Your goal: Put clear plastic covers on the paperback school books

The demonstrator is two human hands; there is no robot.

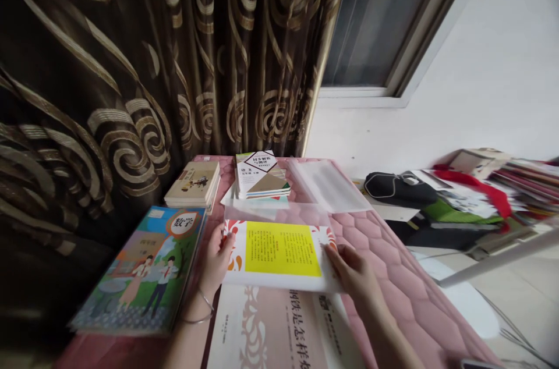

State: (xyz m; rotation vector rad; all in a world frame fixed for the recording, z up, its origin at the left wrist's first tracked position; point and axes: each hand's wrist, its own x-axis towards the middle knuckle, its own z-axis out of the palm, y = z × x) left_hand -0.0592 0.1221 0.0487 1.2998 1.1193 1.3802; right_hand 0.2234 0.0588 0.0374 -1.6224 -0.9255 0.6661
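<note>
Both hands hold a white book cover (283, 249) with a yellow text panel and orange leaf patterns at its ends. A strip of clear plastic sleeve (301, 213) stretches beyond its far edge. My left hand (217, 255) grips the left end, thumb on top; a thin bangle circles that wrist. The right end is pinched by my right hand (353, 273), its thumb near the corner. Under and nearer than the cover lies a pale pink and white printed book (279, 328); whether the two are joined I cannot tell.
A maths textbook stack (144, 270) lies at left, with tan books (192, 183) behind it. More books (262, 174) and clear plastic sleeves (334, 185) lie farther back on the pink quilted table cover (414, 293). A patterned curtain (244, 55) hangs behind. Right of the table sits a black pouch (397, 188).
</note>
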